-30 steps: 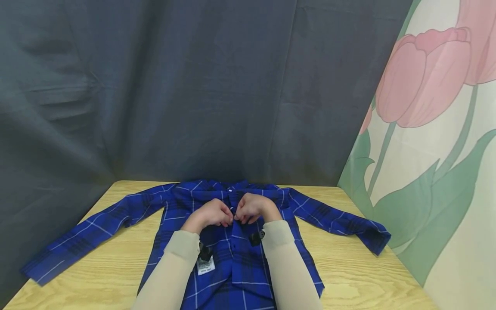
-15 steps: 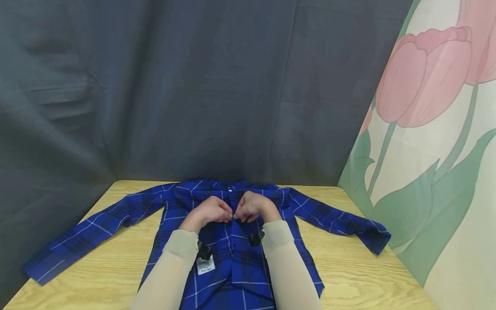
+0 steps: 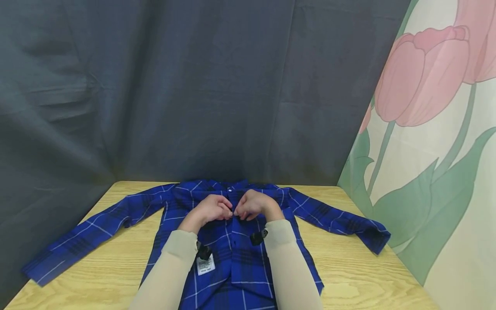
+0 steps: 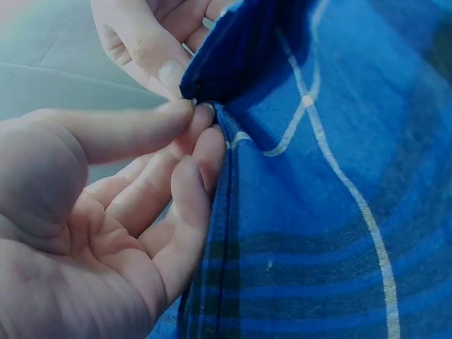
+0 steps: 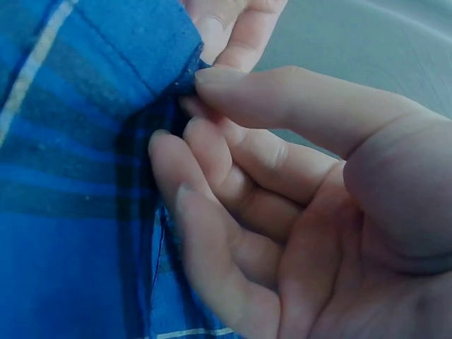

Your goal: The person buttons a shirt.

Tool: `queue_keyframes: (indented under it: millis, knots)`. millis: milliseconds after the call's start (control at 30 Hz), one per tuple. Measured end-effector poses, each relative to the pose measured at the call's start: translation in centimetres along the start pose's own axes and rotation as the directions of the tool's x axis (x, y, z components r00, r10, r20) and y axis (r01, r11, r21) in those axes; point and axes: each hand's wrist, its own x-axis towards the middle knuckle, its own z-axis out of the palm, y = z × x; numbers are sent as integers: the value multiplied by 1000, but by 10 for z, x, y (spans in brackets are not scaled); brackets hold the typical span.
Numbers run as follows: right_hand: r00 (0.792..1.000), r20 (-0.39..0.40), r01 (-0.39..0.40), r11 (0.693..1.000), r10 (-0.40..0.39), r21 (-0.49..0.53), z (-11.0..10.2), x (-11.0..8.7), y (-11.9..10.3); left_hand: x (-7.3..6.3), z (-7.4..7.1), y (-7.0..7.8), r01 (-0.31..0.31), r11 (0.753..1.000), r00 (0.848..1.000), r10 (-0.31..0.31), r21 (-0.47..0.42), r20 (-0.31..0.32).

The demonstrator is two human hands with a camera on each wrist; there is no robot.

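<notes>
A blue plaid button-up shirt (image 3: 248,258) lies spread face up, its sleeves stretched out to both sides. At the upper front placket my left hand (image 3: 213,209) pinches the edge of the cloth between thumb and forefinger, as the left wrist view shows up close. Facing it, my right hand (image 3: 253,206) pinches the other side of the placket, the two sets of fingertips nearly touching. One white button (image 3: 230,190) shows near the collar, above the hands. Whatever lies between the fingertips is mostly hidden by the fingers and folded cloth.
The shirt rests on a light wood-grain table (image 3: 345,275). Behind it hangs a dark grey curtain (image 3: 217,94), and a wall panel painted with tulips (image 3: 422,82) stands on the right. A white care label (image 3: 205,265) shows on the shirt below the left wrist.
Both hands stay at the placket and have shifted slightly upward. The fingertips have moved a little against each other while pinching the cloth. The rest of the shirt lies as before.
</notes>
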Motion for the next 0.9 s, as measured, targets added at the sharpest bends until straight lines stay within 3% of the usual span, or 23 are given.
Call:
queue_keyframes:
  millis: [367,900]
  knots:
    - [1000,12,-10,992,8,129,1,-3,-4,3,0,-3,-18,1000,999,18,20,40]
    - [1000,-17,-23,979,27,204,8,-2,-10,1,-1,-2,24,1000,1000,-24,-2,-15]
